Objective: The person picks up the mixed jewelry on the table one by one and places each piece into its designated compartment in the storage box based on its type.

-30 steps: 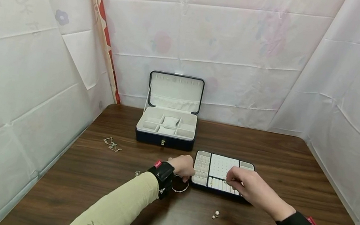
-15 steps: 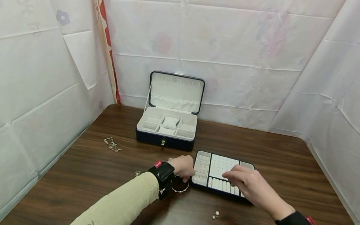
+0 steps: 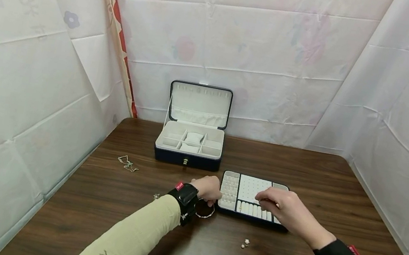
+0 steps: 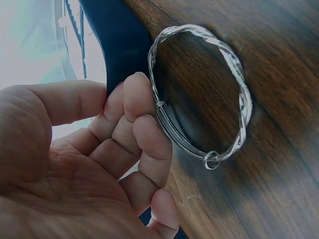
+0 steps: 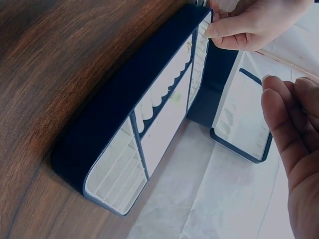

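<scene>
My left hand (image 3: 208,188) grips the near left edge of a navy jewelry tray (image 3: 239,215), its thumb over the wall in the left wrist view. A twisted silver bangle (image 4: 244,99) lies on the wood right against that hand's fingers. My right hand (image 3: 282,207) is over the tray's right half, thumb and fingertips drawn together. Between them, in the right wrist view, a tiny gold-coloured piece (image 5: 304,111) glints; I cannot tell its kind. Inside the tray are ring rolls (image 5: 159,87) with a gold ring (image 5: 190,46), a white dotted earring panel (image 3: 253,188) and slotted side compartments (image 3: 229,189).
Behind stands a navy jewelry box (image 3: 186,158) with its lid raised, holding white cushions (image 3: 194,137). A thin chain (image 3: 127,163) lies at left. Small earrings (image 3: 245,243) lie in front of the tray, another small piece (image 3: 156,196) beside the left forearm. White sheets (image 3: 266,56) surround the table.
My right hand has shifted slightly left, its fingers extending over the tray, then drawn back a little with fingertips closer together. The left hand and tray have not moved.
</scene>
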`<control>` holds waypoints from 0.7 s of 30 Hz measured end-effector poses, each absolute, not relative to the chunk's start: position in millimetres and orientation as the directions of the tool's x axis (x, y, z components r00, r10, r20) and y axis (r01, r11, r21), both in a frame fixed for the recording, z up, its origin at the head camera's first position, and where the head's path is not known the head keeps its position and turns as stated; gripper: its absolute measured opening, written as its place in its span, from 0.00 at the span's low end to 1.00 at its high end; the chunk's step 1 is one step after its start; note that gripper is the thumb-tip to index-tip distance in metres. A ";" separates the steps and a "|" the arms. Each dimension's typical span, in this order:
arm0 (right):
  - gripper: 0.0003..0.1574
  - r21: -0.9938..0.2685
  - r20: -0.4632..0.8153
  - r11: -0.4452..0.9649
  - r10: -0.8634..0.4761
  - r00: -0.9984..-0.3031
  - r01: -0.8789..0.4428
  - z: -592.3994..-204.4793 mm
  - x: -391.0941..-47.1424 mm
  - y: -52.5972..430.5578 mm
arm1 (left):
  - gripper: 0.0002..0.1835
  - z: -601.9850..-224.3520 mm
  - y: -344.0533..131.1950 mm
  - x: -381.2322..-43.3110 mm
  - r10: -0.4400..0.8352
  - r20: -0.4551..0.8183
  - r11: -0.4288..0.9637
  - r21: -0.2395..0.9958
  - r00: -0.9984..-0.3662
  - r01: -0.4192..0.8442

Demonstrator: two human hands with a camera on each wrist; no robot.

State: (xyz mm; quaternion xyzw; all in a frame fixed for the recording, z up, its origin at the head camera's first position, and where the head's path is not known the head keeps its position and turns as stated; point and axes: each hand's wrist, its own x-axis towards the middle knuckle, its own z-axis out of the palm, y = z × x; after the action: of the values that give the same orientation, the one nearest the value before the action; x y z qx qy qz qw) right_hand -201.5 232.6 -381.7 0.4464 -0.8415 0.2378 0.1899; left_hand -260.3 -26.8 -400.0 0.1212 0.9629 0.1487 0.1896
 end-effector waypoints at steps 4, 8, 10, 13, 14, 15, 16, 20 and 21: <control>0.19 -0.239 0.550 0.512 -0.629 -0.550 -0.825 -380.6 -201.7 233.1 | 0.17 -400.1 -26.7 -260.3 0.288 -0.330 0.928 0.327 -0.899 0.178; 0.18 -0.266 0.565 0.519 -0.599 -0.567 -0.812 -379.5 -202.7 233.6 | 0.17 -400.5 -26.9 -260.6 0.287 -0.328 0.928 0.329 -0.900 0.176; 0.18 -0.293 0.563 0.522 -0.583 -0.586 -0.801 -379.9 -203.3 234.2 | 0.17 -400.6 -27.1 -260.7 0.287 -0.328 0.927 0.331 -0.900 0.176; 0.17 -0.335 0.551 0.528 -0.563 -0.616 -0.781 -382.1 -204.6 235.5 | 0.17 -400.8 -27.3 -260.7 0.288 -0.328 0.926 0.335 -0.900 0.174; 0.16 -0.347 0.546 0.528 -0.559 -0.624 -0.775 -383.2 -205.1 235.9 | 0.17 -401.0 -27.3 -260.7 0.289 -0.329 0.926 0.336 -0.899 0.174; 0.16 -0.355 0.541 0.531 -0.555 -0.632 -0.769 -384.5 -205.6 236.4 | 0.17 -401.0 -27.4 -260.7 0.289 -0.330 0.925 0.337 -0.899 0.175; 0.16 -0.362 0.537 0.531 -0.552 -0.637 -0.766 -385.7 -206.2 237.0 | 0.17 -401.1 -27.4 -260.8 0.291 -0.331 0.925 0.337 -0.898 0.175; 0.15 -0.389 0.521 0.546 -0.533 -0.666 -0.742 -390.7 -208.8 239.6 | 0.17 -401.4 -27.2 -261.1 0.293 -0.336 0.925 0.337 -0.895 0.176; 0.14 -0.394 0.517 0.553 -0.527 -0.675 -0.734 -391.8 -209.6 240.5 | 0.17 -401.4 -27.1 -261.1 0.293 -0.337 0.925 0.336 -0.895 0.176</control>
State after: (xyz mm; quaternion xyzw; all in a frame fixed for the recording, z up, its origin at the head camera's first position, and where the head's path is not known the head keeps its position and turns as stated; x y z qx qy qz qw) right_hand -209.6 240.5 -391.8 0.3647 -0.8643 0.3007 0.1721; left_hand -261.1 -27.1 -401.4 0.1220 0.9617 0.1499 0.1941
